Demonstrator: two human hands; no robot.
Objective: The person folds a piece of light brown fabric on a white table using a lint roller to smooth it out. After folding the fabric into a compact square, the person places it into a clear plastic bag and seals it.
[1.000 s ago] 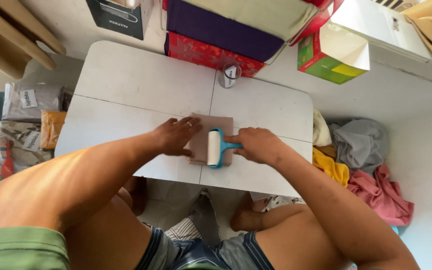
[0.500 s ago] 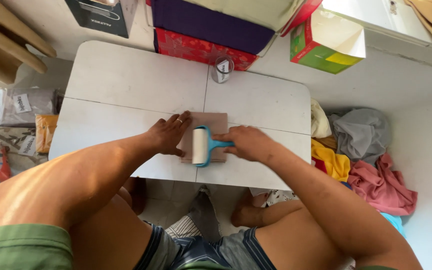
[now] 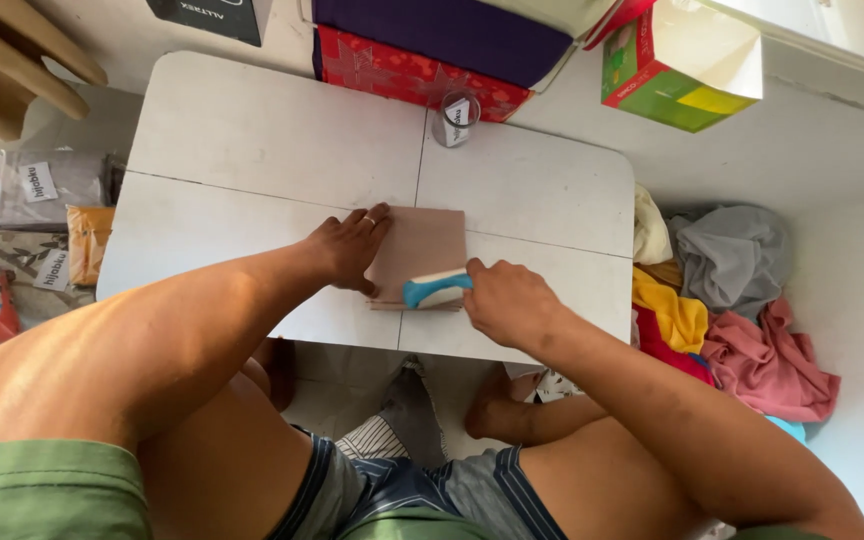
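- The brown sheet [image 3: 420,245], flat card or leather, lies near the front edge of the white worktop [image 3: 252,130], across its centre seam.
- The right hand [image 3: 507,300] is clenched on a blue-handled roller [image 3: 437,290]. A second ago the roller stood upright on the sheet's middle; now it lies tilted at the sheet's front edge, so the pass has run toward the person.
- The left hand [image 3: 347,245] presses flat, fingers spread, on the sheet's left side, grasping nothing.
- Behind the sheet stands a small clear jar [image 3: 455,118]; I cannot tell what is inside.
- Further back, an open green carton [image 3: 682,65]; its inside looks bare.
- Right of the worktop, heaped cloths [image 3: 742,300].
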